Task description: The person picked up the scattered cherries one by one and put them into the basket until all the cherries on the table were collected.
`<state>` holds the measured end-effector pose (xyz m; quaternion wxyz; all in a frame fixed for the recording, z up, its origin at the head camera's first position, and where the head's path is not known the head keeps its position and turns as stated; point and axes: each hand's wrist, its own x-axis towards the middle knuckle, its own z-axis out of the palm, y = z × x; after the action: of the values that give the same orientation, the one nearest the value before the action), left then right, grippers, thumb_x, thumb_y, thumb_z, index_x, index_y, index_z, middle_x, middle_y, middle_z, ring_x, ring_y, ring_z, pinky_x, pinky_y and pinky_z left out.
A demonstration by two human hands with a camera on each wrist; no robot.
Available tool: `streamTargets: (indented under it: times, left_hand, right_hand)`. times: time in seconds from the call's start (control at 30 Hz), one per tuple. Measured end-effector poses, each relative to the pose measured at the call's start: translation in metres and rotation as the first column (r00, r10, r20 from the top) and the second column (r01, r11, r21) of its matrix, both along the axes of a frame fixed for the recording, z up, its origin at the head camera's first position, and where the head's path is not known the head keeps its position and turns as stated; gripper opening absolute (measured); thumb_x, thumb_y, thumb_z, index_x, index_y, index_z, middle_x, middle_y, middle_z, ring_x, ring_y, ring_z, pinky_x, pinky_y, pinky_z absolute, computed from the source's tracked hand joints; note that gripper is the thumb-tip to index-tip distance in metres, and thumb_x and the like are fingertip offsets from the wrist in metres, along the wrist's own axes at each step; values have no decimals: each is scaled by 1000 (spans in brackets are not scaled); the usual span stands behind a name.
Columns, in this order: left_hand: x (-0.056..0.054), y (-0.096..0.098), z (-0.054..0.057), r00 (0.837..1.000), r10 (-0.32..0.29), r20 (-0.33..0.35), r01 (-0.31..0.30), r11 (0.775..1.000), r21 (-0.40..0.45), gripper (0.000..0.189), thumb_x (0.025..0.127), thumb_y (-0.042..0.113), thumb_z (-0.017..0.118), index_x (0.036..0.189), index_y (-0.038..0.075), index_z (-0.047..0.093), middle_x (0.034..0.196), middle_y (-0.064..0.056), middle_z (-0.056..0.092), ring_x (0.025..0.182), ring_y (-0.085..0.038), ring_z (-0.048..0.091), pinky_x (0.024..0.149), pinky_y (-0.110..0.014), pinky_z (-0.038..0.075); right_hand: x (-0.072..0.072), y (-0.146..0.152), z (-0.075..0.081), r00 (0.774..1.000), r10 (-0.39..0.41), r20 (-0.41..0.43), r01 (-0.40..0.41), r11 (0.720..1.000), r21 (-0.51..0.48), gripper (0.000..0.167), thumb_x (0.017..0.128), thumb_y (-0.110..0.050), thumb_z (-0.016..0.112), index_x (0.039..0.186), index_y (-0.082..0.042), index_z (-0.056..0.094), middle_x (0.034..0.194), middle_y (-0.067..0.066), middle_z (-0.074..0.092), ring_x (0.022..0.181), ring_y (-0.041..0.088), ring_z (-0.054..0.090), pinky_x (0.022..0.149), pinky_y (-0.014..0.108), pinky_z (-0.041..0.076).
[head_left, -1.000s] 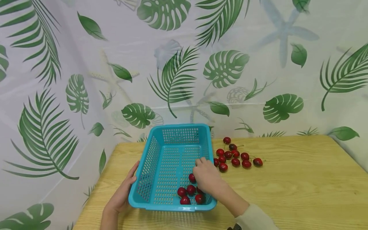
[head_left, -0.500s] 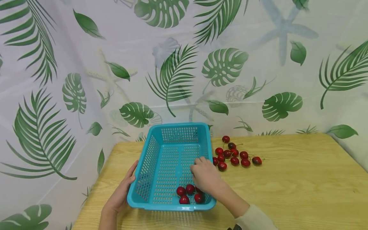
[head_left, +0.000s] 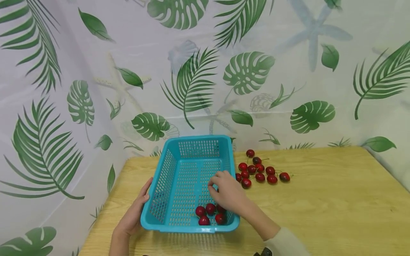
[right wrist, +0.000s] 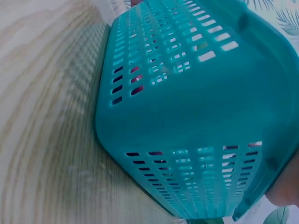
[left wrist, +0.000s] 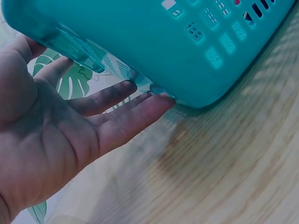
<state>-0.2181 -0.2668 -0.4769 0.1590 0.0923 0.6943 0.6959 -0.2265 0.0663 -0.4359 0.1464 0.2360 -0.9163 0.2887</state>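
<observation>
A blue-green plastic basket (head_left: 198, 229) stands at the table's left side. Several dark red cherries (head_left: 210, 209) lie in its near right corner. My left hand (head_left: 132, 215) supports the basket's left side. In the left wrist view, the fairly straight fingers (left wrist: 133, 121) touch its outside. My right hand (head_left: 229, 192) reaches over the right rim with bent fingers. A dark red sliver shows within their curl, seemingly a cherry (head_left: 219, 190) mostly hidden by the hand. In the right wrist view, only the edge of that hand (right wrist: 285, 186) shows past the basket wall.
More cherries (head_left: 260, 177), some with stems, lie loose on the wooden table (head_left: 320, 206) just right of the basket. A leaf-patterned cloth (head_left: 256, 74) hangs close behind the basket. More of it rises on the left.
My right hand has lifted and shifted slightly. The cherry seen below its fingers a second ago is now largely out of sight. The left hand keeps its place at the basket.
</observation>
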Motion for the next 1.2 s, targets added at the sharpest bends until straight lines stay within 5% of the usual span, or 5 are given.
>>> streamTargets:
  times: [0.17, 0.5, 0.87, 1.2]
  left_hand:
    - [0, 0, 1, 1000, 6, 9, -6, 1000, -1, 59, 107, 34, 26, 160, 31, 1, 165, -13, -1, 137, -46, 24, 95, -44, 43]
    - [0, 0, 0, 1000, 16, 13, -16, 1000, -11, 59, 107, 34, 27, 160, 31, 2, 165, -15, 3, 136, -46, 26, 95, -43, 44]
    - [-1, 1, -2, 1000, 13, 6, -13, 1000, -2, 59, 107, 33, 27, 160, 31, 2, 164, -16, 4, 133, -45, 31, 93, -43, 45]
    - [-1, 2, -2, 1000, 29, 8, -29, 1000, -7, 59, 107, 33, 27, 160, 31, 3, 164, -18, 5, 134, -49, 32, 91, -47, 47]
  right_hand:
    - [-3, 7, 1, 1000, 2, 20, 5, 933, -361, 11, 87, 0, 64, 91, -6, 73, 97, 6, 68, 99, 25, 58, 86, 43, 49]
    - [-15, 56, 0, 986, -155, -68, 115, 908, -404, 16, 85, 6, 62, 98, 0, 71, 106, 17, 65, 97, 31, 56, 80, 44, 48]
    - [-22, 180, 5, 936, -322, 143, 340, 931, -134, 25, 91, -2, 53, 110, 8, 66, 105, 25, 65, 95, 38, 61, 79, 51, 50]
    - [-36, 249, -27, 899, -285, 331, 233, 954, 188, 26, 86, 0, 56, 107, 12, 65, 93, 24, 68, 85, 38, 64, 69, 49, 52]
